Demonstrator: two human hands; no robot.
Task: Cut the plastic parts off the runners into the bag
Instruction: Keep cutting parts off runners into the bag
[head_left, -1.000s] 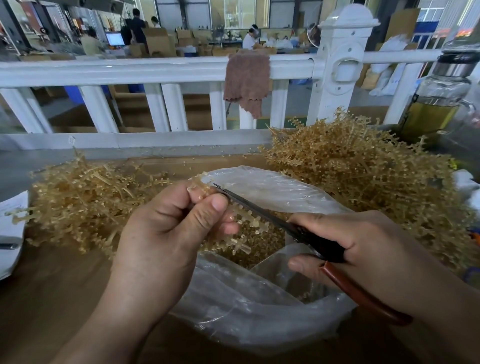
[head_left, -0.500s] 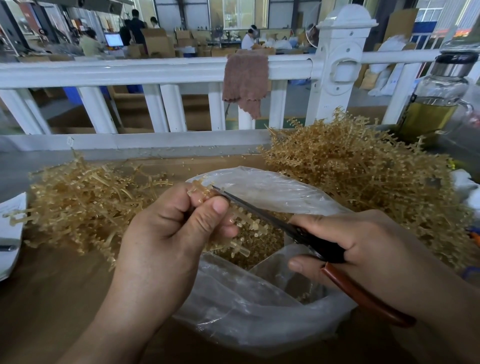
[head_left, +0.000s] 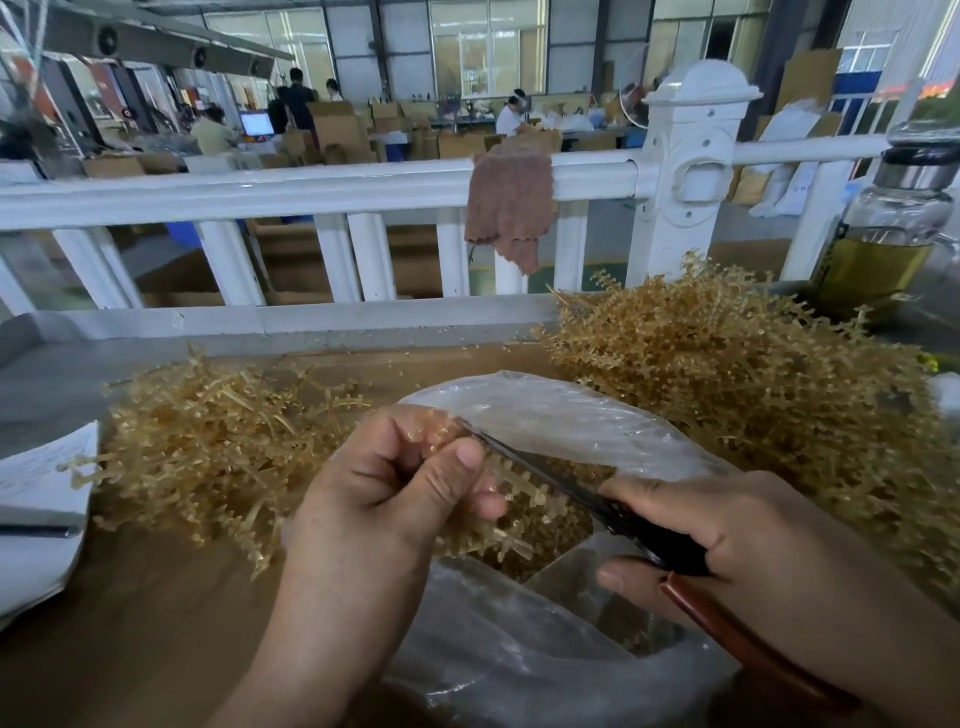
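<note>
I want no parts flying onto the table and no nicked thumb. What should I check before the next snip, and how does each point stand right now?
1. The left hand grips the runner: ok.
2. The runner hangs over the open mouth of the bag: ok.
3. The right hand holds the cutters by the handles: ok.
4. Blade tip clear of the left fingers: cannot tell; it lies right beside them.
5. Blades set on a part's stem, not on the runner's spine: cannot tell; the tip is hidden among the parts.
</note>
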